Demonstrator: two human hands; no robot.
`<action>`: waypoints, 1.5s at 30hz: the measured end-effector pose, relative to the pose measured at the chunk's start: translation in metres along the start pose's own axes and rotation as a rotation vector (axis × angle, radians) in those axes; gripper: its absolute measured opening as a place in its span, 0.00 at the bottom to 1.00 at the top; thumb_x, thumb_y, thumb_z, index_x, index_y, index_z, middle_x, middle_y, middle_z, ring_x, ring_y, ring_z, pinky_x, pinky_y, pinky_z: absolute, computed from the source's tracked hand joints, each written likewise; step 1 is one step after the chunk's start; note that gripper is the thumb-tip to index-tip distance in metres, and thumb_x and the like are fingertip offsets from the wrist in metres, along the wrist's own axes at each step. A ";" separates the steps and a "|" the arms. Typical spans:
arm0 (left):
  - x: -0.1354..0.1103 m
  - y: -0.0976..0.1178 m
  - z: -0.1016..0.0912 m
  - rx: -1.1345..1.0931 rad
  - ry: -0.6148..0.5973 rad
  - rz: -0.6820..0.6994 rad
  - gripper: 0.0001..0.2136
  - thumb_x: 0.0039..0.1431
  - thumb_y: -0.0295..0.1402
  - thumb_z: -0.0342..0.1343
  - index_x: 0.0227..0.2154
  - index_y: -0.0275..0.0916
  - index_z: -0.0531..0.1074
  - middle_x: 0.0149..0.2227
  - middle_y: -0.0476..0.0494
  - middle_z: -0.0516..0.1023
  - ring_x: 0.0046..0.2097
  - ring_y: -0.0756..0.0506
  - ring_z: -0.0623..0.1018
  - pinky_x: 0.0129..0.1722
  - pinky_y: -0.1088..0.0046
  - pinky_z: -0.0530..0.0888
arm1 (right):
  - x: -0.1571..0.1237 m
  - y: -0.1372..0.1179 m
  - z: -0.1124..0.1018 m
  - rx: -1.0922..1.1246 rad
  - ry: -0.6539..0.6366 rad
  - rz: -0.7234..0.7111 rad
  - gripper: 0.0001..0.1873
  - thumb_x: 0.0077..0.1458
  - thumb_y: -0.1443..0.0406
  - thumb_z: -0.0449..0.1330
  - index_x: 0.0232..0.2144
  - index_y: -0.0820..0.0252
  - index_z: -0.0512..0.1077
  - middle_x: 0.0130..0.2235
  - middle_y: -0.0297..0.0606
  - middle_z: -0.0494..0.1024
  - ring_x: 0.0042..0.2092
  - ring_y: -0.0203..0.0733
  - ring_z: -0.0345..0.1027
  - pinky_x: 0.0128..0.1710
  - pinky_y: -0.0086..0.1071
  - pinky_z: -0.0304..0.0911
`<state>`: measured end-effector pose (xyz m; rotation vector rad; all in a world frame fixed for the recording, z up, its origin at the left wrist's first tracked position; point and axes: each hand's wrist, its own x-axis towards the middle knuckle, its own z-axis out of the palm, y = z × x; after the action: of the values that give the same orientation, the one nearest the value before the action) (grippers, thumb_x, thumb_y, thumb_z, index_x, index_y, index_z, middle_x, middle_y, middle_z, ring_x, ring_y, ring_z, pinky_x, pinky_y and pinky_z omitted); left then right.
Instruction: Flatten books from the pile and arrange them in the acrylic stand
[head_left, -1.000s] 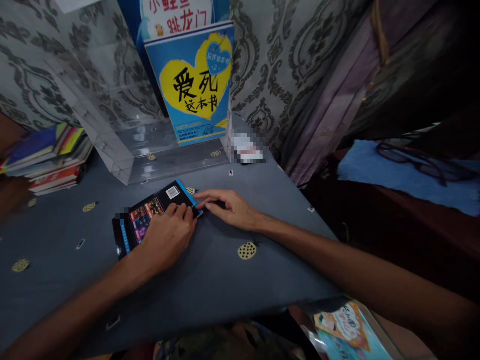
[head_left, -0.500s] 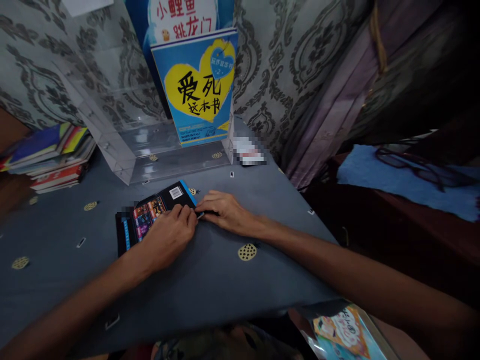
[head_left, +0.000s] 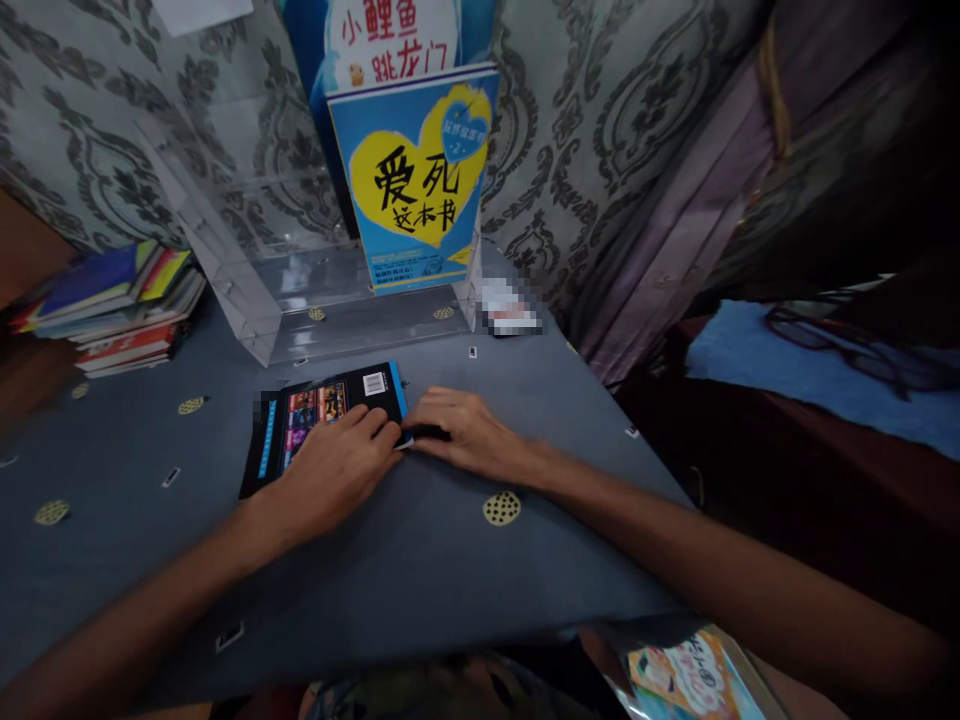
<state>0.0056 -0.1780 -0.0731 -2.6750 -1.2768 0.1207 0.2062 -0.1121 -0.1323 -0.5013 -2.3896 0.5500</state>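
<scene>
A black book (head_left: 384, 391) with a blue edge, a barcode and small colour pictures lies on the grey tablecloth. My left hand (head_left: 341, 455) rests across its near side, with curled fingers gripping near the lower right corner. At that corner, the closed fingers of my right hand (head_left: 465, 430) pinch the book's edge; a dark gap shows between thumb and forefinger. My left hand and forearm cover the near part of the book.
Behind the book stands a clear acrylic rack (head_left: 375, 338) holding a blue book with a yellow heart (head_left: 416, 190) and another blue book (head_left: 390, 40). A book stack (head_left: 124, 305) sits at left. Glasses (head_left: 840, 345) lie on blue cloth (head_left: 727, 350) at right. Another book (head_left: 686, 675) is below the table edge.
The view has shifted slightly, so most things appear further right. The book has turned a little, and my right hand's fingers sit more arched at its corner.
</scene>
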 end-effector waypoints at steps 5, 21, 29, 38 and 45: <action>0.000 -0.001 0.002 -0.071 0.077 -0.011 0.13 0.71 0.34 0.44 0.35 0.37 0.72 0.36 0.42 0.75 0.39 0.42 0.76 0.38 0.65 0.75 | -0.003 0.006 -0.006 0.102 0.025 0.022 0.05 0.61 0.70 0.61 0.40 0.61 0.76 0.42 0.41 0.79 0.45 0.42 0.72 0.47 0.38 0.67; 0.001 0.000 -0.001 -0.190 -0.007 -0.087 0.13 0.70 0.33 0.47 0.37 0.36 0.75 0.38 0.42 0.76 0.41 0.42 0.77 0.41 0.64 0.75 | -0.006 0.005 -0.004 0.115 0.000 0.039 0.06 0.64 0.69 0.59 0.38 0.62 0.77 0.35 0.39 0.79 0.38 0.40 0.71 0.41 0.35 0.66; 0.000 -0.002 0.001 -0.211 -0.033 -0.098 0.13 0.70 0.34 0.47 0.38 0.36 0.76 0.38 0.41 0.76 0.41 0.42 0.77 0.41 0.63 0.75 | -0.005 0.004 -0.004 0.120 -0.009 0.064 0.05 0.63 0.68 0.60 0.38 0.59 0.76 0.34 0.36 0.78 0.38 0.39 0.71 0.41 0.35 0.66; 0.001 -0.001 0.000 -0.185 -0.053 -0.089 0.14 0.70 0.33 0.46 0.37 0.36 0.76 0.39 0.41 0.77 0.40 0.42 0.78 0.41 0.63 0.75 | -0.005 0.004 -0.005 0.097 -0.013 0.057 0.04 0.62 0.69 0.61 0.39 0.60 0.77 0.34 0.36 0.77 0.37 0.40 0.70 0.41 0.34 0.65; 0.003 -0.001 -0.005 -0.179 -0.096 -0.079 0.13 0.69 0.28 0.46 0.34 0.36 0.76 0.36 0.42 0.76 0.39 0.43 0.77 0.39 0.65 0.75 | -0.006 0.005 -0.004 0.119 0.018 0.031 0.07 0.63 0.69 0.60 0.42 0.62 0.77 0.33 0.37 0.78 0.36 0.39 0.70 0.38 0.33 0.65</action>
<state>0.0075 -0.1756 -0.0680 -2.7924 -1.4866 0.1319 0.2144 -0.1098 -0.1349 -0.4895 -2.3188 0.6945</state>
